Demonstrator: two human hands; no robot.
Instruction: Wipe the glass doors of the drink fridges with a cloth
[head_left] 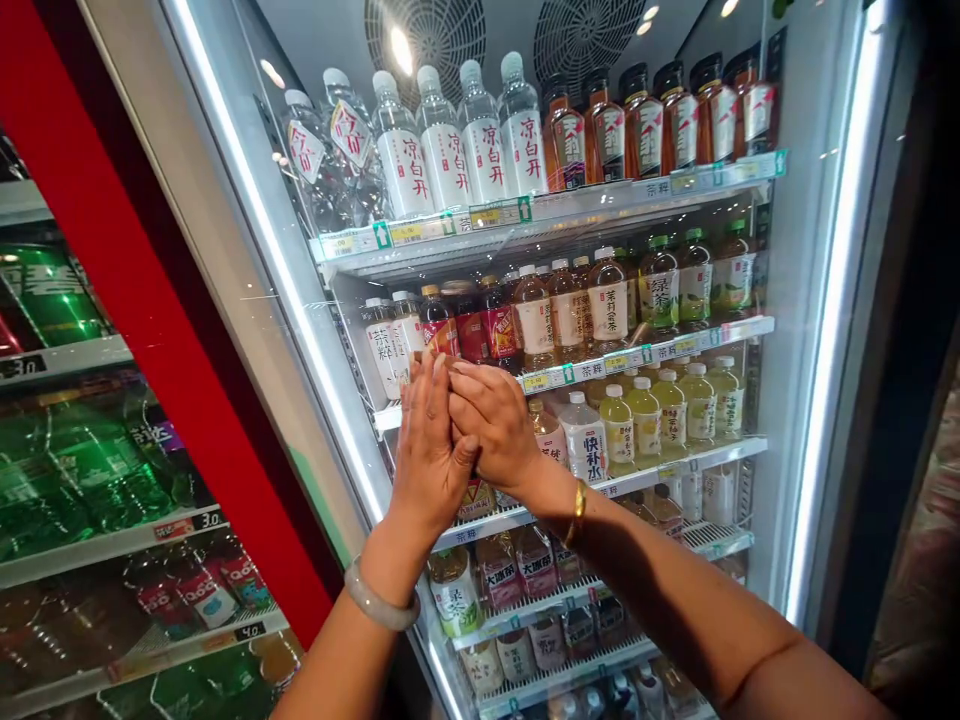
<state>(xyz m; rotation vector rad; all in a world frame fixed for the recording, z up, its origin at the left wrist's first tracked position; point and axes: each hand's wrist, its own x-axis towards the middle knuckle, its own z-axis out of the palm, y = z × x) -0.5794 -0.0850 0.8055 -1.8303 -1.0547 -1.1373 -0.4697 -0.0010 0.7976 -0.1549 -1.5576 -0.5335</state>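
My left hand, with a pale bangle at the wrist, is raised in front of the drinks cooler. Its fingers are stretched upward and lie close together. Right beside it, my right hand has its fingers extended toward the left fingers, slightly bent. A gold bracelet circles that wrist. Nothing shows in either hand. Both appear to be at the cooler's glass front, though exact contact is hard to make out. Behind them are red-labelled bottles and white-labelled tea bottles, some partly hidden by my hands.
Clear water bottles and dark amber bottles line the top shelf. Yellowish drinks stand lower down. At the left is another cooler with a red frame and green bottles. A bright light strip runs down the right side.
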